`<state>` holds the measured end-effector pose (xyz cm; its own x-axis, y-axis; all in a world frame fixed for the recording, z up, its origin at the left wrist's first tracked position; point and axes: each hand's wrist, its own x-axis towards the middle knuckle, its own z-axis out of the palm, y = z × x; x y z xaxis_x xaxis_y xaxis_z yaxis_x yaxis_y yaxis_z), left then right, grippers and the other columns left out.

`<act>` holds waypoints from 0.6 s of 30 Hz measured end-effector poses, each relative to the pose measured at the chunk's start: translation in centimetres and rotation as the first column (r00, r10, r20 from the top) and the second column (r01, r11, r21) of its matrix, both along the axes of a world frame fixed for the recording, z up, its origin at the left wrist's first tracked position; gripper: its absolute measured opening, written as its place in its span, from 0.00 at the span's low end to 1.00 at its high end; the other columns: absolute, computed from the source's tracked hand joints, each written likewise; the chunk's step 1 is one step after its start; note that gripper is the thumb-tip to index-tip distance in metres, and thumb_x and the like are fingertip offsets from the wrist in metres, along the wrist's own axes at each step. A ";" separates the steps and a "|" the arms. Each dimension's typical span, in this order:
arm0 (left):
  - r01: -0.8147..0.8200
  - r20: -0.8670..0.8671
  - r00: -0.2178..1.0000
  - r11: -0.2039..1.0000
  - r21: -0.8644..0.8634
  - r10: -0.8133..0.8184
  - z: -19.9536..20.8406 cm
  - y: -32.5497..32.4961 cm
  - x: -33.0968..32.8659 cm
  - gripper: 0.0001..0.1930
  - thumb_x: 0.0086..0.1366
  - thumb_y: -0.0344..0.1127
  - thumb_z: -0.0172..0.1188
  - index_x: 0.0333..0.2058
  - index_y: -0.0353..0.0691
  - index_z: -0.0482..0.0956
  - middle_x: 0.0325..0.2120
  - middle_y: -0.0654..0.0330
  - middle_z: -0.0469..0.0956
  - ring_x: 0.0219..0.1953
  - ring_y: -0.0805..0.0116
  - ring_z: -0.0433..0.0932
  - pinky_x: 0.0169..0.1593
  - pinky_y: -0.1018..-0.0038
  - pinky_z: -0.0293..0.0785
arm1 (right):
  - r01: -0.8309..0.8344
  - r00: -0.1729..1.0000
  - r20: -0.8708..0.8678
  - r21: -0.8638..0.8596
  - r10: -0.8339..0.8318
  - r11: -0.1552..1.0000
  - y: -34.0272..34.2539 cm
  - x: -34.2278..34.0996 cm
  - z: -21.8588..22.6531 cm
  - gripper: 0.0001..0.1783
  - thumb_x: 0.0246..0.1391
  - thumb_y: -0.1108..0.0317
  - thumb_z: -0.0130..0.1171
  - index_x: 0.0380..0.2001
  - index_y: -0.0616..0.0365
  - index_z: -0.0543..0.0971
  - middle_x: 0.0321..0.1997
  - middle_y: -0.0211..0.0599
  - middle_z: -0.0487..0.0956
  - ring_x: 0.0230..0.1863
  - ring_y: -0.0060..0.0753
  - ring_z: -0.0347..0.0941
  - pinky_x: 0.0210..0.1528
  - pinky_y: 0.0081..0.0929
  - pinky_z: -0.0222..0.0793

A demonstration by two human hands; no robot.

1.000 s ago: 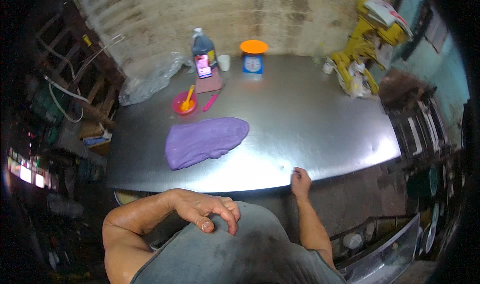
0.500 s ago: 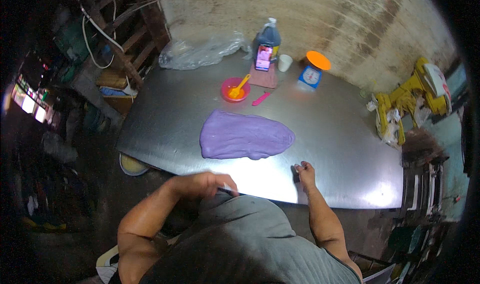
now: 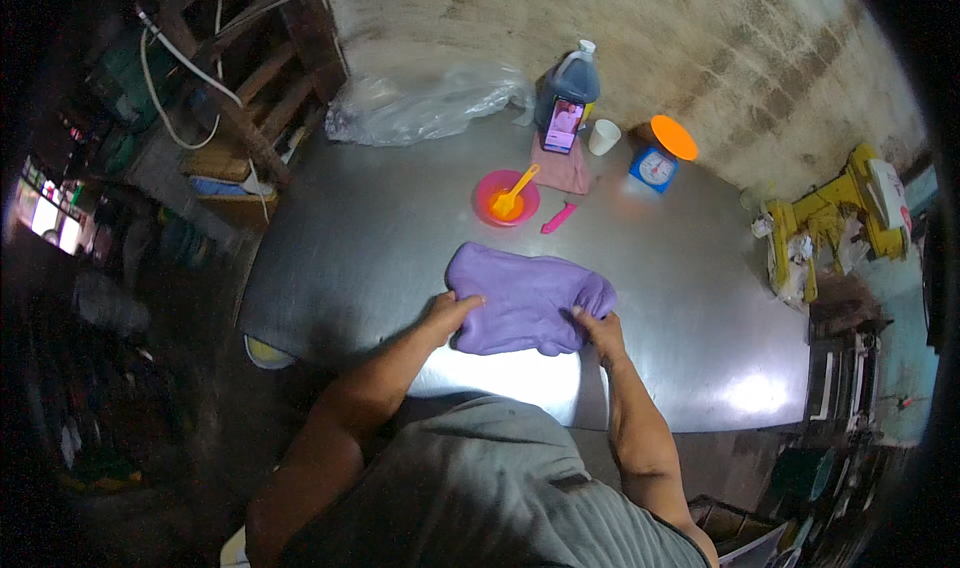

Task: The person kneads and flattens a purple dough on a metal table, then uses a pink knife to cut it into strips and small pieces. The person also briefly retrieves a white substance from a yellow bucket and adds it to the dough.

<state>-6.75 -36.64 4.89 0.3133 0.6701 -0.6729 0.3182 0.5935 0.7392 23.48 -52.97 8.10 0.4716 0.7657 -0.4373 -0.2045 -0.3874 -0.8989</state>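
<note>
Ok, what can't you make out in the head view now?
Head view:
Left hand: most fingers hidden beneath the purple slab.
Right hand: most fingers hidden by the slab's bunched end.
Dark jug: lower front hidden behind the phone.
Blue scale: dial marks too small to read.
Yellow container: partly covered by the tabletop.

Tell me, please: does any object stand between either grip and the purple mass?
Nothing visible does. The left grip holds the purple mass at its left edge, and the right grip at its right end. The pink bowl and the pink tool lie beyond it, toward the wall.
</note>
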 end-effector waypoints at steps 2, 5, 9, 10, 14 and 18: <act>0.112 -0.001 0.993 0.951 0.288 -0.117 1.7 -1.1 0.7 0.38 0.52 0.48 0.78 0.57 0.32 0.75 0.51 0.48 0.81 0.52 0.53 0.81 0.56 0.63 0.78 | -0.196 0.952 0.248 0.045 0.179 0.980 -0.5 -0.6 -0.9 0.34 0.48 0.64 0.78 0.55 0.68 0.77 0.48 0.45 0.85 0.49 0.41 0.82 0.55 0.39 0.78; 0.201 -0.097 0.979 0.895 0.398 -0.177 2.2 -1.6 2.6 0.48 0.54 0.43 0.76 0.67 0.26 0.62 0.62 0.42 0.72 0.64 0.50 0.72 0.69 0.62 0.66 | 0.083 0.930 0.333 0.225 -0.157 0.971 0.1 -4.2 -3.0 0.30 0.48 0.79 0.73 0.56 0.64 0.77 0.52 0.41 0.83 0.49 0.37 0.81 0.57 0.36 0.77; 0.087 0.278 0.954 0.992 0.096 -0.110 4.5 1.7 3.2 0.43 0.54 0.31 0.73 0.66 0.26 0.62 0.54 0.47 0.79 0.53 0.54 0.80 0.60 0.59 0.76 | 0.205 0.978 -0.004 0.138 -0.207 0.969 2.7 -3.9 0.0 0.29 0.46 0.86 0.64 0.55 0.64 0.77 0.48 0.38 0.83 0.46 0.36 0.81 0.55 0.35 0.77; 0.079 0.310 0.945 0.992 0.101 -0.106 5.4 2.3 2.8 0.41 0.54 0.30 0.72 0.65 0.27 0.63 0.52 0.48 0.79 0.51 0.56 0.81 0.59 0.60 0.77 | 0.188 0.982 -0.051 0.163 -0.182 0.969 3.2 -4.1 1.7 0.29 0.46 0.87 0.63 0.55 0.64 0.76 0.48 0.39 0.83 0.46 0.37 0.81 0.54 0.35 0.77; 0.045 0.407 0.911 0.997 0.071 -0.069 9.2 4.8 -1.1 0.29 0.57 0.27 0.67 0.59 0.32 0.72 0.44 0.55 0.81 0.47 0.65 0.81 0.53 0.64 0.78 | 0.153 0.986 -0.095 0.240 -0.134 0.959 2.5 -4.8 6.0 0.30 0.44 0.87 0.61 0.55 0.65 0.76 0.47 0.41 0.83 0.46 0.38 0.81 0.53 0.35 0.77; 0.168 0.195 0.960 0.969 0.182 -0.203 4.3 6.2 -6.0 0.34 0.59 0.34 0.69 0.61 0.29 0.69 0.45 0.51 0.81 0.47 0.60 0.81 0.54 0.64 0.78 | 0.104 0.983 0.149 0.040 -0.108 0.994 -0.1 -4.4 0.6 0.29 0.43 0.81 0.65 0.54 0.65 0.77 0.51 0.41 0.83 0.49 0.38 0.80 0.56 0.36 0.75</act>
<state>-12.77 -30.49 9.18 0.5649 0.6811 -0.4657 0.2380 0.4060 0.8824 19.05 -53.11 8.71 0.6094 0.7201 -0.3317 -0.1046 -0.3417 -0.9340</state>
